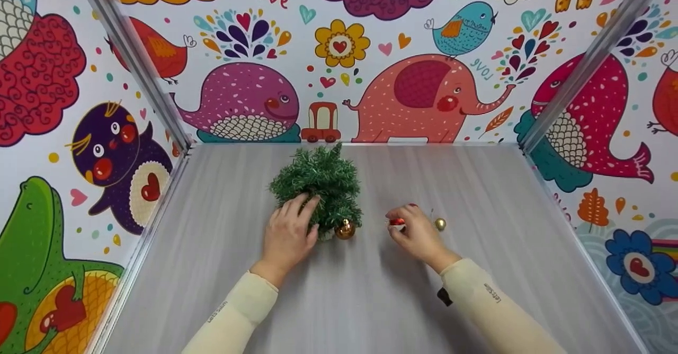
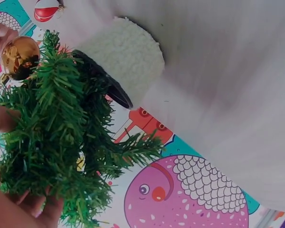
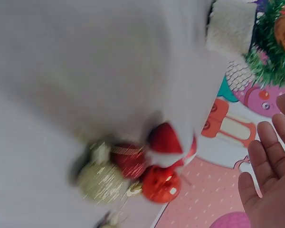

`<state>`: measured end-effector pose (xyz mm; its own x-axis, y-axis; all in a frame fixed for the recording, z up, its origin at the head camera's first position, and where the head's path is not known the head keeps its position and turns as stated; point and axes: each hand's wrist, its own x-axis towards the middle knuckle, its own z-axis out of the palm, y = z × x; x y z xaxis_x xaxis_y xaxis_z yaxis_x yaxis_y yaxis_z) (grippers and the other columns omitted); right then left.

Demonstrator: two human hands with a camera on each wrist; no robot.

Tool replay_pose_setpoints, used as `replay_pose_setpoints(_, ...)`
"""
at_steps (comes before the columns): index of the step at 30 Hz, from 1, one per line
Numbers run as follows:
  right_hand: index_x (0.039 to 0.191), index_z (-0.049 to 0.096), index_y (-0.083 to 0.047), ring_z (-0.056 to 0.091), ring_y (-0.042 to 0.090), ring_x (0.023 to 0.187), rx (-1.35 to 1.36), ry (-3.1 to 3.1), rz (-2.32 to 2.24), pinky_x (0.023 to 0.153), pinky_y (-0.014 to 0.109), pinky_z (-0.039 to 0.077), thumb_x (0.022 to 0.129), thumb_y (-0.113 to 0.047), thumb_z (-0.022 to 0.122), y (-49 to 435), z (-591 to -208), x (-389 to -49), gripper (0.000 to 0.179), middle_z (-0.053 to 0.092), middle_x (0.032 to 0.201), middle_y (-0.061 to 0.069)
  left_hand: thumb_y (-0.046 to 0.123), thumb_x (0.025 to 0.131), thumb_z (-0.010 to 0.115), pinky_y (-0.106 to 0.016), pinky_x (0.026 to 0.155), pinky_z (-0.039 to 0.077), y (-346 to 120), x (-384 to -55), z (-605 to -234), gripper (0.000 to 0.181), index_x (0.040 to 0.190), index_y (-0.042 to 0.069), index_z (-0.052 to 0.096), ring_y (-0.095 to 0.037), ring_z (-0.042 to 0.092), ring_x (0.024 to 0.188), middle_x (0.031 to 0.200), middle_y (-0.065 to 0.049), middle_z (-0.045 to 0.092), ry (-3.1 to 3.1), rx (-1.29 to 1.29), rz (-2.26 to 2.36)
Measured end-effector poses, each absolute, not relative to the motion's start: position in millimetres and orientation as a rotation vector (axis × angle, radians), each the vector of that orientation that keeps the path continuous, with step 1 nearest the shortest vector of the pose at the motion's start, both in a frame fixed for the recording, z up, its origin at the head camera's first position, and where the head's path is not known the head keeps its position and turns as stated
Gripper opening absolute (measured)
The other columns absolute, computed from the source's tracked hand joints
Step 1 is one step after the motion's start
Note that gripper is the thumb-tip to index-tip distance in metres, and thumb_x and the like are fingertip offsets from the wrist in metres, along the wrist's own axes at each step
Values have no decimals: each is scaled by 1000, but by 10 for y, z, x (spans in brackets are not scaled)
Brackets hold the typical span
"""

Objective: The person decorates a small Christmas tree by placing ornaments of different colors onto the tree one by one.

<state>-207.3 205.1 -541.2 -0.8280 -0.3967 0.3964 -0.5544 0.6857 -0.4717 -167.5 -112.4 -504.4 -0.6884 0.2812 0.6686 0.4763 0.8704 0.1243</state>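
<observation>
Tree (image 1: 318,182) upright on table (image 1: 238,306); left hand (image 1: 288,228) holding it.
Left thumb and bent fingers are set about the branches; copper ball (image 1: 345,230) hangs at the near right. Right hand (image 1: 418,236), fingers parted and loosely extended, grips nothing, near red ball (image 3: 161,184) and gold ball (image 1: 440,224) on the table.

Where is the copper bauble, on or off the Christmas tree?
On: the copper bauble hangs from the Christmas tree, cap up against its branches.

Pale cream sleeves (image 1: 508,317), small dark lettering (image 1: 491,293) on each.
</observation>
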Motion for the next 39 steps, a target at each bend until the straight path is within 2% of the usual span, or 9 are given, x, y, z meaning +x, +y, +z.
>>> replay_pose_setpoints(6,111,69,-10,61,25,100,722,-2691,736,83,48,50,81,-8,78,2369,-5510,-2054,32,65,109,2,20,82,79,-47,75,54,-1138,-1686,-5020,52,131,12,63,-33,63,105,126,-14,61,-2381,-555,-389)
replay_pose_setpoints(10,115,69,-9,61,27,105,694,-2757,705,90,48,50,83,-11,79,2554,-5572,-2019,34,64,112,3,19,82,79,-47,73,55,-1151,-1692,-5027,52,131,12,62,-33,63,104,126,-14,61,-2388,-562,-397)
replay_pose_setpoints(14,114,69,-9,64,24,98,669,-2825,659,81,45,54,82,-16,79,2720,-5612,-1961,34,63,110,1,18,81,80,-46,72,55,-1157,-1699,-5034,55,132,12,62,-33,63,103,126,-15,61,-2386,-574,-394)
replay_pose_setpoints(17,103,69,-11,64,19,85,643,-2873,613,71,41,53,79,-18,81,2823,-5642,-1905,28,62,103,-1,17,80,80,-46,71,56,-1164,-1701,-5043,56,133,12,61,-33,63,102,126,-14,60,-2388,-582,-390)
replay_pose_setpoints(20,95,68,-13,62,15,80,615,-2902,583,67,38,52,76,-20,83,2884,-5686,-1855,25,61,101,-2,16,80,81,-47,71,56,-1169,-1704,-5048,58,134,12,61,-33,63,103,125,-15,60,-2392,-587,-399)
replay_pose_setpoints(31,95,68,-14,61,14,81,660,-2928,573,72,41,53,72,-11,82,2899,-5814,-1818,27,61,95,-4,15,78,82,-47,72,56,-1178,-1711,-5040,59,133,12,61,-34,63,102,124,-16,60,-2392,-596,-412)
replay_pose_setpoints(39,92,68,-13,60,12,78,659,-2922,597,71,39,53,75,-8,81,2877,-5835,-1818,22,60,91,-5,14,76,82,-46,71,56,-1191,-1723,-5042,59,132,11,62,-34,63,101,124,-15,61,-2383,-605,-401)
